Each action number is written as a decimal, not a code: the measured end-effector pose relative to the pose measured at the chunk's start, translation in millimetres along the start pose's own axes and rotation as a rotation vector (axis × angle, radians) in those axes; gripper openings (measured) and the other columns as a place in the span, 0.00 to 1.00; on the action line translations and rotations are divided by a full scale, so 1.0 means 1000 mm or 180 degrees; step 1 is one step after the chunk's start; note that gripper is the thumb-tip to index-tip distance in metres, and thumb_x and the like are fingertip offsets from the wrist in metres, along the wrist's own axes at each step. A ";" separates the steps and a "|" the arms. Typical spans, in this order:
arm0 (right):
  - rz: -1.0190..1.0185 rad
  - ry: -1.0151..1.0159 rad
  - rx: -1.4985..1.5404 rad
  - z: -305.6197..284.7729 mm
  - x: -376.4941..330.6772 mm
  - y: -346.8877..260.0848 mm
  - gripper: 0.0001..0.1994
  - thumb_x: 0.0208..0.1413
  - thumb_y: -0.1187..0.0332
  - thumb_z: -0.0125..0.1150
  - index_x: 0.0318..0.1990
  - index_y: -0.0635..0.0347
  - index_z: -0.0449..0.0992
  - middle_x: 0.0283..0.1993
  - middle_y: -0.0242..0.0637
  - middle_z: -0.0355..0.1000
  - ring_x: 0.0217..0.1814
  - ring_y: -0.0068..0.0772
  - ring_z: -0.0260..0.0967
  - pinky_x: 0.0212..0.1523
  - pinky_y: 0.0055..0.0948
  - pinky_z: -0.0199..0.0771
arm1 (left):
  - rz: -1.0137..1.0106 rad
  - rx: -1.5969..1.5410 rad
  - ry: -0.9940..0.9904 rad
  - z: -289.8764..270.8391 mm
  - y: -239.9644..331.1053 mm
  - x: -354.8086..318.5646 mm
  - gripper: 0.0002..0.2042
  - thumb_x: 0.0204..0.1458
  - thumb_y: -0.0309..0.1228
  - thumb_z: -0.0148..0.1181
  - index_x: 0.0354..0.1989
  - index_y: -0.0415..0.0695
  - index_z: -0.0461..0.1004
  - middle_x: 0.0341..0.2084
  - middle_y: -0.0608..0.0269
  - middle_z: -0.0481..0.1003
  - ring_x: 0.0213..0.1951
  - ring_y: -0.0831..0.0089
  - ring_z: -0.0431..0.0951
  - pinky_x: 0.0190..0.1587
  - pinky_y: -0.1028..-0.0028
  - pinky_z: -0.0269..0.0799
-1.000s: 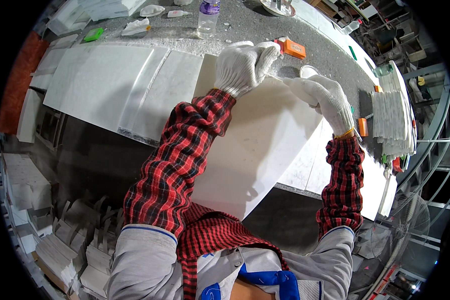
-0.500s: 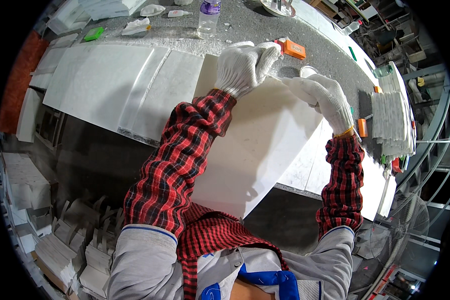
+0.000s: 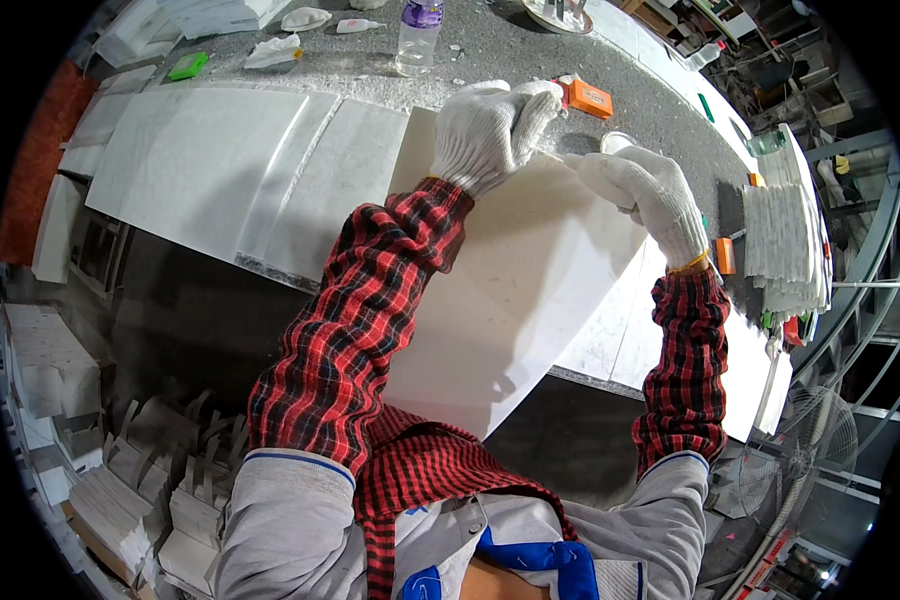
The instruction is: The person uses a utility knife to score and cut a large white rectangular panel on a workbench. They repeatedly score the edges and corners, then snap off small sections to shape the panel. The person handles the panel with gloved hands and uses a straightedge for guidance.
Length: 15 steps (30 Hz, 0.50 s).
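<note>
White knit gloves cover both of my hands over the far end of a smooth white slab (image 3: pixel 500 290). My left hand (image 3: pixel 490 135) is closed, fingers curled in. Whatever it grips is hidden by the glove. Just to its right my right hand (image 3: pixel 650 195) is pinched, its fingertips pointing toward the left hand. A thin pale tip shows between the two hands, too small to name. Beyond the left hand lies an orange box (image 3: pixel 590 99), with a red item (image 3: pixel 561 94) beside it. A small round white dish or lid (image 3: pixel 616 142) sits behind my right fingers.
Flat white panels (image 3: pixel 190 160) lie on the dusty grey worktop (image 3: pixel 510 55) to the left. A clear bottle (image 3: pixel 418 40) with a purple label stands behind. Also there are a green box (image 3: pixel 187 66), another orange box (image 3: pixel 724 256), stacked slabs (image 3: pixel 785 230) and a fan (image 3: pixel 805 430).
</note>
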State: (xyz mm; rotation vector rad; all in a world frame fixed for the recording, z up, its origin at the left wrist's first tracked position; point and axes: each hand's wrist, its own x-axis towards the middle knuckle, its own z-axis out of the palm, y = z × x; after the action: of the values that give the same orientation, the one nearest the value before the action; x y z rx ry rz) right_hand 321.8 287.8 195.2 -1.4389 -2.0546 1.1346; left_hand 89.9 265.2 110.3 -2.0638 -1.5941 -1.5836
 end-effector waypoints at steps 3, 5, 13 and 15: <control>0.0022 -0.0004 -0.0017 0.001 0.000 -0.003 0.18 0.60 0.56 0.63 0.40 0.65 0.83 0.34 0.34 0.76 0.31 0.24 0.73 0.31 0.25 0.74 | 0.0039 0.0024 0.0076 0.000 -0.001 0.000 0.17 0.68 0.40 0.50 0.46 0.45 0.84 0.27 0.64 0.85 0.30 0.60 0.83 0.36 0.65 0.77; 0.0021 0.0004 -0.0022 0.000 0.000 -0.003 0.18 0.60 0.55 0.63 0.40 0.65 0.83 0.34 0.34 0.75 0.31 0.24 0.73 0.31 0.25 0.74 | 0.0057 0.0002 0.0105 0.000 -0.001 0.001 0.17 0.69 0.40 0.49 0.47 0.45 0.84 0.28 0.64 0.85 0.30 0.60 0.83 0.36 0.65 0.77; -0.0037 -0.0059 -0.0067 -0.001 0.002 -0.002 0.20 0.59 0.54 0.64 0.41 0.66 0.83 0.37 0.36 0.75 0.32 0.25 0.74 0.32 0.26 0.75 | 0.0023 -0.0025 0.0128 -0.002 0.002 0.001 0.16 0.68 0.40 0.51 0.47 0.46 0.83 0.28 0.61 0.84 0.31 0.59 0.83 0.37 0.64 0.77; -0.0038 -0.0064 -0.0023 0.000 0.004 -0.001 0.20 0.59 0.54 0.64 0.41 0.66 0.83 0.37 0.35 0.76 0.33 0.25 0.74 0.32 0.25 0.75 | 0.0052 -0.0036 0.0175 -0.001 -0.002 0.000 0.16 0.68 0.40 0.51 0.48 0.46 0.83 0.28 0.61 0.84 0.31 0.58 0.83 0.36 0.64 0.77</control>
State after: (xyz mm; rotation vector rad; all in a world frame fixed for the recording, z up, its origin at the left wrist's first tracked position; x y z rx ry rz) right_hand 319.2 291.5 195.5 -1.4223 -2.0802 1.1428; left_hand 87.8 265.1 110.1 -2.0149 -1.5500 -1.6329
